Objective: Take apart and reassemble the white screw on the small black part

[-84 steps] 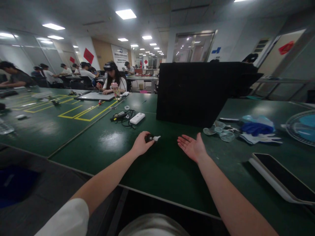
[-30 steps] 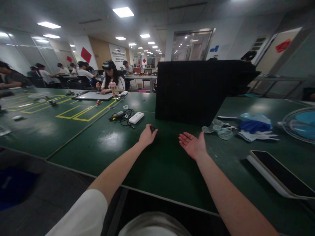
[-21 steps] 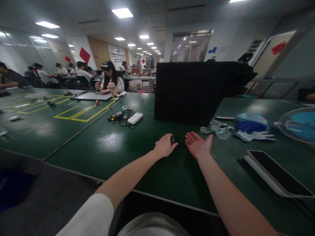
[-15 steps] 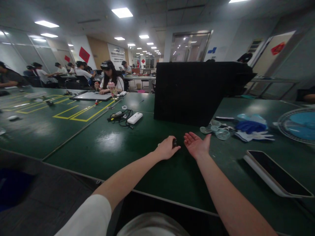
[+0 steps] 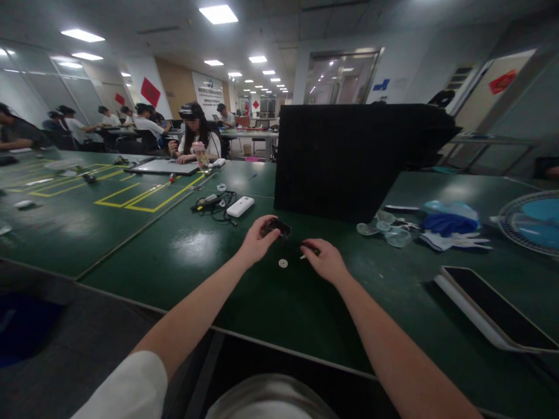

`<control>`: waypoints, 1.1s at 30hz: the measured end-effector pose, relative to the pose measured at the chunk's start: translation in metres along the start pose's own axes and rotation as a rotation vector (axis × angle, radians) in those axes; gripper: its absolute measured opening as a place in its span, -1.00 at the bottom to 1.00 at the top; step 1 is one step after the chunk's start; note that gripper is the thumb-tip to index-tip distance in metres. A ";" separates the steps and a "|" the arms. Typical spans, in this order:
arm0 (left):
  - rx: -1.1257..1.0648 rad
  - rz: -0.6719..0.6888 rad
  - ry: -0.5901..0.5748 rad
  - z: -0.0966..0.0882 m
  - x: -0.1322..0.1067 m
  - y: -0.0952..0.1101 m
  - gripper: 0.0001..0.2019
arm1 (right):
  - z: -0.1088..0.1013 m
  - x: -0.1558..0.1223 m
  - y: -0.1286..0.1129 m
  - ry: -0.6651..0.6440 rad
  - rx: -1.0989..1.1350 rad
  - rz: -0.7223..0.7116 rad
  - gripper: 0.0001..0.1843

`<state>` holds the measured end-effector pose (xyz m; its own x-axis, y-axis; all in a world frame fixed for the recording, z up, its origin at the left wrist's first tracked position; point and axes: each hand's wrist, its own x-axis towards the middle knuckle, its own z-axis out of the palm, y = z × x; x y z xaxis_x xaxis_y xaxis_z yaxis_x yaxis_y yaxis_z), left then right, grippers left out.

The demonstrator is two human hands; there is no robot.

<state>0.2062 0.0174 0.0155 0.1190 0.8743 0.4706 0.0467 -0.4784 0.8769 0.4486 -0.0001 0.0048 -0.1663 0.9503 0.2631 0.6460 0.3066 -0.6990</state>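
My left hand [image 5: 257, 240] is closed on a small black object [image 5: 276, 226], held just above the green table [image 5: 196, 250]. My right hand [image 5: 325, 260] is turned palm down, its fingers pinched on a thin dark piece with a pale tip [image 5: 307, 251]. A small white round disc [image 5: 283, 263] lies on the table between the two hands. Both forearms reach in from the bottom of the view.
A tall black panel [image 5: 345, 160] stands just beyond the hands. A white remote [image 5: 240, 206] and black cables [image 5: 213, 205] lie to the left. Clear plastic cups [image 5: 384, 230], blue gloves [image 5: 449, 224], a fan [image 5: 530, 221] and a tablet [image 5: 493, 314] lie to the right. Other people sit at the far tables.
My right hand turned from palm up to palm down and pinched a thin piece. My left hand drew back left with the black object. A white disc now lies between them.
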 end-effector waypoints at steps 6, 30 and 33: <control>0.084 -0.215 0.151 -0.029 -0.004 -0.035 -0.54 | 0.024 -0.007 -0.050 -0.317 -0.440 -0.381 -0.72; 0.543 -0.203 -0.328 0.009 -0.036 -0.008 -0.51 | 0.015 -0.012 -0.038 -0.126 -0.300 -0.459 -0.78; 0.541 -0.207 -0.324 0.008 -0.035 -0.009 -0.51 | 0.015 -0.014 -0.040 -0.106 -0.283 -0.434 -0.82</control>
<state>0.2098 -0.0098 -0.0103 0.3426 0.9240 0.1699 0.5818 -0.3507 0.7339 0.4139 -0.0246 0.0190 -0.5287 0.7436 0.4093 0.6742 0.6608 -0.3297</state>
